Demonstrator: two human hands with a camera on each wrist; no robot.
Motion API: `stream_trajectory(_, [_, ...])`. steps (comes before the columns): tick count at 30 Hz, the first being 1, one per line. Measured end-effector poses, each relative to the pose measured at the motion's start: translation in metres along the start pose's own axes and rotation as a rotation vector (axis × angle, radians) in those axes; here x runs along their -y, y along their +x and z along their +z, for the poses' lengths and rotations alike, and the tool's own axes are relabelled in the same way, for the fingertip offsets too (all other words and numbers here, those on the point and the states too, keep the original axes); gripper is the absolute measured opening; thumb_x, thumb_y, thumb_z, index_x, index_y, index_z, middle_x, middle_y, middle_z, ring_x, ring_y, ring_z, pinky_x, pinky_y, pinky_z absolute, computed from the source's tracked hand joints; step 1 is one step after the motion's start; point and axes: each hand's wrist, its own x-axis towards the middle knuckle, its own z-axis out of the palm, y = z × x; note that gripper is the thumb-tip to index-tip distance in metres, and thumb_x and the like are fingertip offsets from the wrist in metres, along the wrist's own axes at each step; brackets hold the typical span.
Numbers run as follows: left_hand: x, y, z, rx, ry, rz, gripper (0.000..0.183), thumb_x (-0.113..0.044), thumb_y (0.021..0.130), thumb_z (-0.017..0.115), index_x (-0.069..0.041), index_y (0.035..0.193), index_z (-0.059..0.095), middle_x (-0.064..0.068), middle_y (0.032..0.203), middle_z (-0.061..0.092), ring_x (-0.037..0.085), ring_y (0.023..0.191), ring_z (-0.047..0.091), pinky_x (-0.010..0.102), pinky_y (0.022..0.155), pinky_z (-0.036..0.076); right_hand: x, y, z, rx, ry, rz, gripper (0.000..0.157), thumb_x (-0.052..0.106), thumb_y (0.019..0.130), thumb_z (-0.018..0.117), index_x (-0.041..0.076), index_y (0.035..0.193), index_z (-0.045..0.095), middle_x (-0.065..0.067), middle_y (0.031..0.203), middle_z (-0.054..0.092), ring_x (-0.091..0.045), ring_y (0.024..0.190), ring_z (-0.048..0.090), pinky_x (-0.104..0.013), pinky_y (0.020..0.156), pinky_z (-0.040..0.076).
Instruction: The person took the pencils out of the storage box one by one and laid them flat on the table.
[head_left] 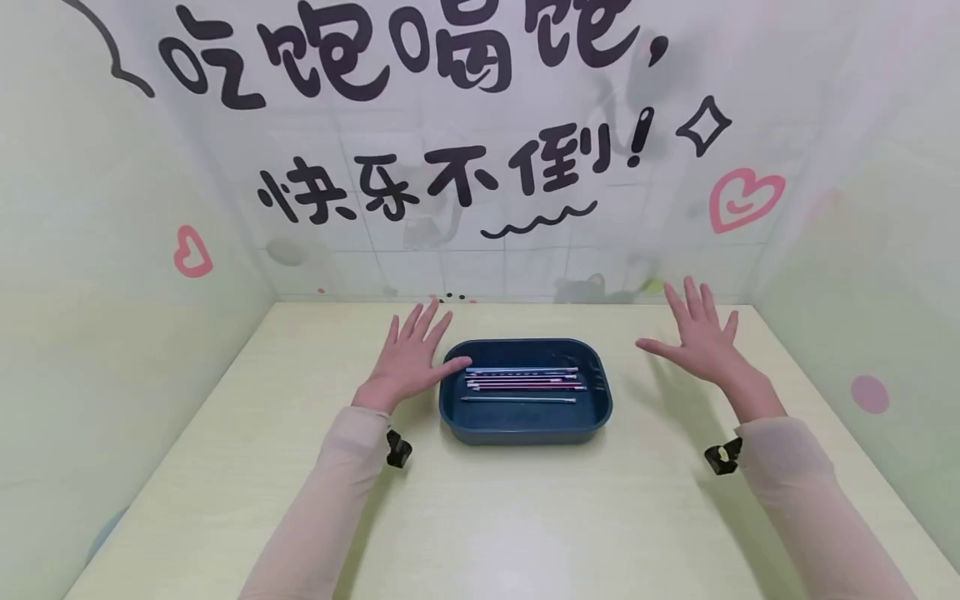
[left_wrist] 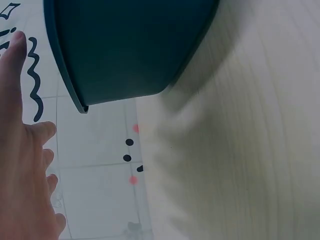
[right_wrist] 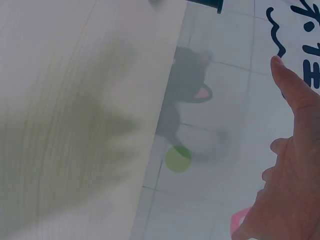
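While pencils (head_left: 525,386) lie in the blue tray (head_left: 525,437) on the bench (head_left: 525,517), the person's left grip (head_left: 405,367) beside it and right grip (head_left: 705,346) farther off are spread wide and empty, seemingly paused, so handling any pencil would call for lowering and closing one.

black chinese lettering (head_left: 462,177) across back wall (head_left: 480,271): "吃饱喝饱,快乐不倒!"

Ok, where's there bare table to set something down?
Bare table lies on the near side of the blue tray, between the sleeves, and also between tray and right hand. Inside the tray, pencils crowd the middle.
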Motion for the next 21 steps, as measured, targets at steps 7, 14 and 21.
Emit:
stream_trajectory(7, [-0.007,-0.001,0.0,0.017,0.008,0.001,0.096,-0.075,0.088,0.049,-0.023,0.162,0.016,0.004,0.171,-0.003,0.033,0.157,-0.004,0.062,0.125,-0.002,0.003,0.0,0.002,0.02,0.008,0.009,0.107,0.06,0.09,0.062,0.012,0.161,-0.004,-0.02,0.165,-0.021,-0.046,0.151,-0.021,-0.083,0.106,-0.013])
stream_trajectory(14, [-0.016,-0.006,0.0,0.012,0.021,0.025,0.097,-0.075,0.086,0.053,-0.022,0.161,0.02,0.005,0.171,0.003,0.037,0.157,-0.002,0.064,0.124,-0.001,0.006,-0.002,0.004,0.038,0.018,0.008,0.108,0.06,0.09,0.061,0.013,0.161,-0.005,-0.02,0.166,-0.019,-0.046,0.151,-0.019,-0.083,0.107,-0.012])
stream_trajectory(21, [-0.025,-0.009,0.001,0.043,0.027,0.047,0.099,-0.076,0.086,0.054,-0.024,0.161,0.017,0.003,0.171,0.001,0.036,0.157,-0.003,0.063,0.124,-0.002,0.012,-0.002,0.002,0.047,0.03,0.001,0.109,0.061,0.09,0.061,0.013,0.161,-0.006,-0.018,0.166,-0.02,-0.045,0.152,-0.018,-0.082,0.107,-0.011])
